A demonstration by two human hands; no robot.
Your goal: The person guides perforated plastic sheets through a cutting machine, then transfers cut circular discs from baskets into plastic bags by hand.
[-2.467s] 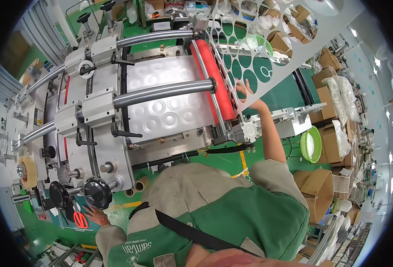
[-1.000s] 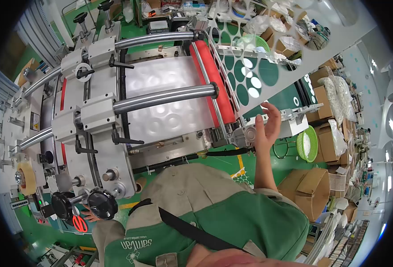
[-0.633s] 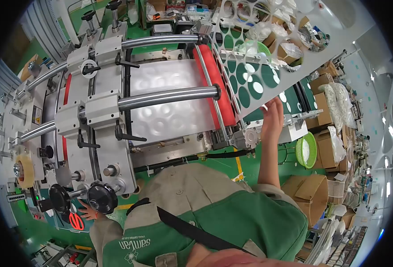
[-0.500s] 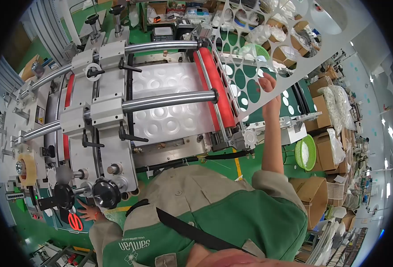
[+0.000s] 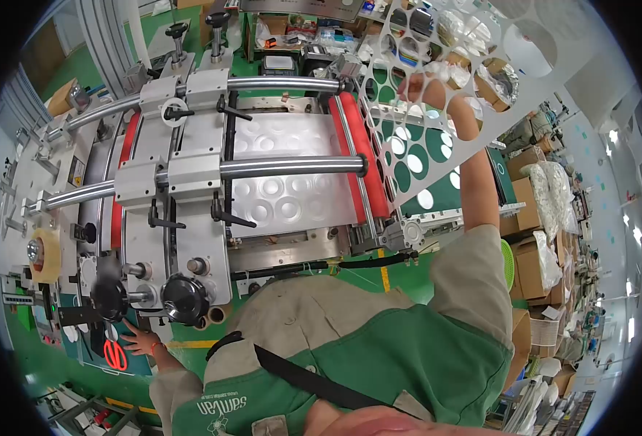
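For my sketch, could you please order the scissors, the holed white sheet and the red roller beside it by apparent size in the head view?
1. Holed white sheet
2. Red roller
3. Scissors

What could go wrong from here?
The right hand shows through the holes of the perforated sheet; fingers might snag and tear its thin strips.
The right forearm reaches across the green surface, so it could disturb the white discs there.
The left hand, spread beside the red-handled scissors, might nudge them.
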